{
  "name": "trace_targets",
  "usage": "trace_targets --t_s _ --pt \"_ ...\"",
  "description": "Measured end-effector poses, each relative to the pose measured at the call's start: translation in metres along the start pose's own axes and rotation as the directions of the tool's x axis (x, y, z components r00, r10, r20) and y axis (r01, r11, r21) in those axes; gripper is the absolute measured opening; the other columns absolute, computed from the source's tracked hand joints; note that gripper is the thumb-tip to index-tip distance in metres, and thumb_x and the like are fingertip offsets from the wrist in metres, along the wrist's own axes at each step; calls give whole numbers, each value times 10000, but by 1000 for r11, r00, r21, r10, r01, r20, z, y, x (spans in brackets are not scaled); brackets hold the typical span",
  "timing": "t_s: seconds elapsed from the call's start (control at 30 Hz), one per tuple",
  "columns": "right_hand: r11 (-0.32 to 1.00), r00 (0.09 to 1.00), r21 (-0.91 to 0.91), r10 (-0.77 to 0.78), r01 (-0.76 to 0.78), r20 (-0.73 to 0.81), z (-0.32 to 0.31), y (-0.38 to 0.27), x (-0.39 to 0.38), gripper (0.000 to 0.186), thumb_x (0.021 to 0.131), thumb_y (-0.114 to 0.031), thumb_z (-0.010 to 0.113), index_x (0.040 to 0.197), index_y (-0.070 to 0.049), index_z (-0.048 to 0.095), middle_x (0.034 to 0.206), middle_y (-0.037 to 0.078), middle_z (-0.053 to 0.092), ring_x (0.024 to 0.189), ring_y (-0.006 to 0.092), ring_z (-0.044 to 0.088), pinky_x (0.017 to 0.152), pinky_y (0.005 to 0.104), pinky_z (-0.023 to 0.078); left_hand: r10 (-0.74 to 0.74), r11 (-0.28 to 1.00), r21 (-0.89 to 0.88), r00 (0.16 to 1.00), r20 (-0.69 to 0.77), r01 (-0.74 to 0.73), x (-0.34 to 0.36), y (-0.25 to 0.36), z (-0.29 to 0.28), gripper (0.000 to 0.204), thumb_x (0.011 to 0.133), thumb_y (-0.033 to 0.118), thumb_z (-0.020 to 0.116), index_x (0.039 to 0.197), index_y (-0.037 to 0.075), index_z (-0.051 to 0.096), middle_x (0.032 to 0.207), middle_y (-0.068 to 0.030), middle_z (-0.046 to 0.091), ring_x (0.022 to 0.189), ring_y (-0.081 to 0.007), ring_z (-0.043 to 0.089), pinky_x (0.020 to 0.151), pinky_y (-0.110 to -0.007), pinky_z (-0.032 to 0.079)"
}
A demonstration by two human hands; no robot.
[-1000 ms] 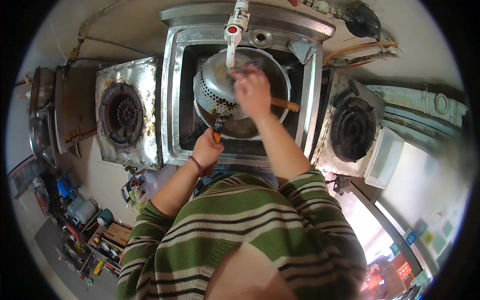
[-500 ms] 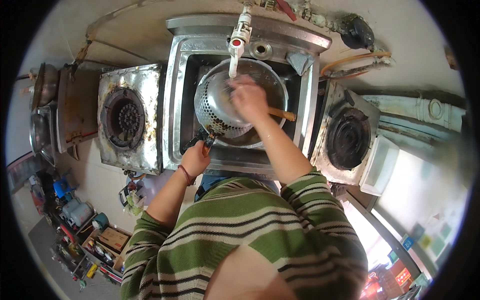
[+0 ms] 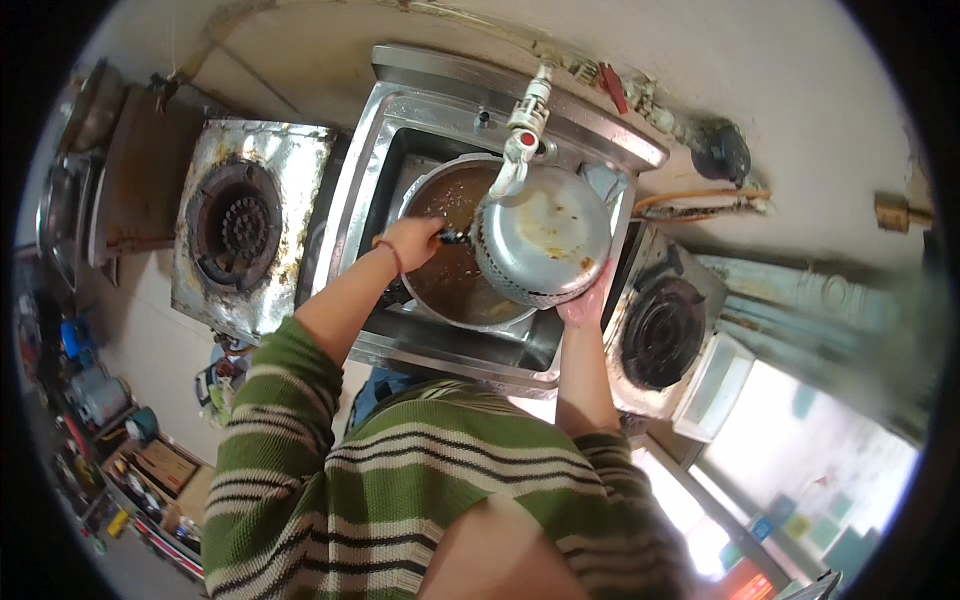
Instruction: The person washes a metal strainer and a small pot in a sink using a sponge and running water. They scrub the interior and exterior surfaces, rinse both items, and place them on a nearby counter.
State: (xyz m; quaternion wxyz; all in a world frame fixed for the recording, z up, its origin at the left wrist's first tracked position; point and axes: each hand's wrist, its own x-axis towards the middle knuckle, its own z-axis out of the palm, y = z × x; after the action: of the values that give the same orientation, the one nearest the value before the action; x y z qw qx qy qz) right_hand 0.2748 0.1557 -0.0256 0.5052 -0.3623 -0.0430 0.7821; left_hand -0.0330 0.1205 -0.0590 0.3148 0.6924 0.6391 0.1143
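My left hand (image 3: 414, 243) is closed on the dark handle of a dented steel perforated colander (image 3: 538, 228), tilted with its stained base upward. My right hand (image 3: 585, 298) grips the colander's right rim from below, its fingers partly hidden. The colander is over the right part of a large steel pot (image 3: 426, 186), which holds murky brown liquid and stands in a steel sink (image 3: 372, 104). A white tap (image 3: 519, 145) with a red dot hangs just above the colander's left edge.
A stained gas burner (image 3: 234, 225) stands left of the sink, another (image 3: 661, 334) right, with a white plastic tray (image 3: 713, 387) beside it. Metal pans (image 3: 62, 215) stand at far left. Pipes (image 3: 700, 208) run along the wall. Boxes and tools (image 3: 150, 470) lie on the lower left.
The colander has moved right and turned, exposing the brown liquid. My left hand has risen with the handle; my right hand has left the colander's surface for its rim. The view has shifted.
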Motion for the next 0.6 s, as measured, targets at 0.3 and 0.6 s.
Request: trace_targets --t_s 0.3,0.6 --pt "985 986 60 -162 164 -30 23 -40 -4 626 871 -573 410 1339 -157 389 1388 63 381 1271 296 344 1054 521 245 53 992 120 970 -238 -25 66 73 0 334 679 212 658 959 54 572 907 -125 609 861 -308 582 768 -409 446" --pt "979 980 -53 -192 195 47 25 -43 -25 655 884 -602 327 1366 -160 343 1412 58 338 1287 297 318 1064 518 228 168 985 86 936 -309 -149 60 90 6 245 677 247 672 835 77 589 785 -138 621 759 -314 610 673 -429 479"
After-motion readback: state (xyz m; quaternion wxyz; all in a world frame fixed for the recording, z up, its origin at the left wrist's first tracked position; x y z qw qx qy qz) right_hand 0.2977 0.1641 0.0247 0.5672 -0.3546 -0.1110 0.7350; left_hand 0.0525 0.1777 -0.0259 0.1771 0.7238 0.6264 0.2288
